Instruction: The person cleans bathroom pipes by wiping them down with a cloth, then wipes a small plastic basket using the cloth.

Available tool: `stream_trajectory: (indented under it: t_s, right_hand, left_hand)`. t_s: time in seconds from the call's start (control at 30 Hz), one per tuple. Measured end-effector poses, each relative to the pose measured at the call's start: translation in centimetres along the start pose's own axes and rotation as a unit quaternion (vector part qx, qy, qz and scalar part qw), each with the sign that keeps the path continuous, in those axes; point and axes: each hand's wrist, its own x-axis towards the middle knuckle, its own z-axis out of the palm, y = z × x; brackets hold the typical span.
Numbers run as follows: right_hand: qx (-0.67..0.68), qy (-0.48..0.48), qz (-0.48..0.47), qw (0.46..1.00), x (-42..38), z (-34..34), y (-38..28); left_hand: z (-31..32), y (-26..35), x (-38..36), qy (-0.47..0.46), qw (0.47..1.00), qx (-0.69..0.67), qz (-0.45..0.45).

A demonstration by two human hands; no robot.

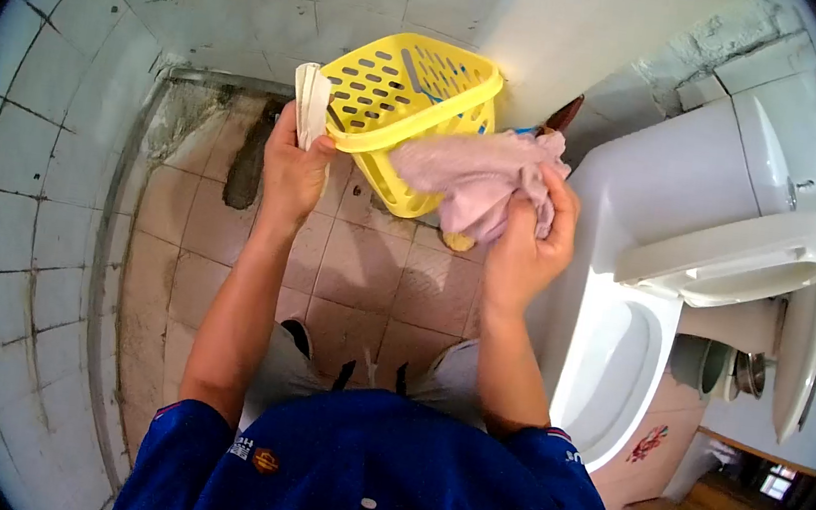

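My left hand [292, 166] is closed around a narrow cream folded strip [312, 103], perhaps cloth, at the left rim of a yellow plastic basket [401, 143]. The basket has slotted walls and tilts toward me; what supports it is not plain. In my right hand [536, 239] a crumpled pale pink cloth [482, 178] is pinched between thumb and fingers. This cloth spreads leftward across the front right of the basket and covers part of its rim and wall. Bits of blue show through the basket's slots.
A white toilet [616, 369] with its seat [740, 258] raised stands close on my right. White tiled walls [60, 215] run along the left and back. Pinkish floor tiles [356, 269] lie below, with a dark patch [244, 171] on the left. Pots [702, 364] sit at far right.
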Motion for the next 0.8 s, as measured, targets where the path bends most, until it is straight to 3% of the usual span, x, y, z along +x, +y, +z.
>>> stream_trajectory:
  t_s: [0.03,0.1,0.13,0.17,0.27,0.3,0.37,0.4,0.47,0.5,0.57,0.63,0.7,0.77,0.8]
  right_hand:
    - [0.043,0.051,0.046,0.997,0.3,-0.1,0.3]
    - [0.038,0.02,0.116,0.992,-1.7,0.2,0.2]
    - [-0.006,-0.138,-0.015,0.99,-3.1,0.0,-0.2]
    - [-0.051,-0.29,-0.145,0.945,-3.8,-0.2,-0.4]
    - [-0.039,-0.231,-0.139,0.962,-2.7,-1.1,-0.5]
    - [-0.077,-0.156,-0.148,0.974,-1.5,-1.6,0.2]
    - [-0.025,0.012,-0.046,0.999,1.1,-1.4,0.6]
    - [-0.025,0.016,-0.046,0.999,0.8,-1.2,0.9]
    - [0.055,-0.051,0.019,0.997,0.0,-0.1,1.4]
    - [-0.071,-0.168,-0.153,0.971,-0.8,-0.3,0.9]
    - [-0.047,-0.348,-0.108,0.93,-3.7,-0.8,0.3]
    - [-0.042,-0.278,-0.141,0.949,-3.3,-1.3,0.8]
    - [-0.101,-0.14,-0.137,0.975,-1.2,-2.2,1.1]
    - [-0.074,0.004,-0.021,0.997,0.7,-2.3,1.1]
    - [-0.068,-0.009,-0.025,0.997,1.0,-1.8,1.2]
  left_hand:
    - [0.1,0.0,0.0,-0.004,1.0,0.0,0.001]
    - [0.3,-0.2,0.2,0.003,0.999,0.043,0.025]
    - [0.2,-0.6,0.4,0.007,1.0,0.025,0.013]
    - [0.1,-0.7,0.5,0.002,1.0,0.027,0.012]
    - [-0.4,-0.9,0.4,-0.012,0.998,0.048,0.027]
    - [-0.5,-0.9,0.3,-0.01,0.998,0.051,0.027]
    - [-0.5,-0.8,0.3,-0.014,0.999,0.039,0.01]
    - [-0.3,-0.9,0.2,-0.018,0.999,0.039,0.011]
    - [-0.1,-1.1,0.2,0.004,0.999,0.037,0.009]
    - [0.0,-1.2,0.4,0.001,0.999,0.037,0.01]
    - [0.4,-1.2,0.2,0.006,0.999,-0.024,0.026]
    - [0.3,-1.1,0.1,0.015,0.999,-0.01,0.027]
    - [0.4,-0.5,-0.4,0.02,1.0,0.011,0.018]
    - [0.5,-0.6,-0.5,0.02,0.996,0.045,0.071]
    - [1.1,-0.2,-0.7,0.036,0.999,0.019,0.026]
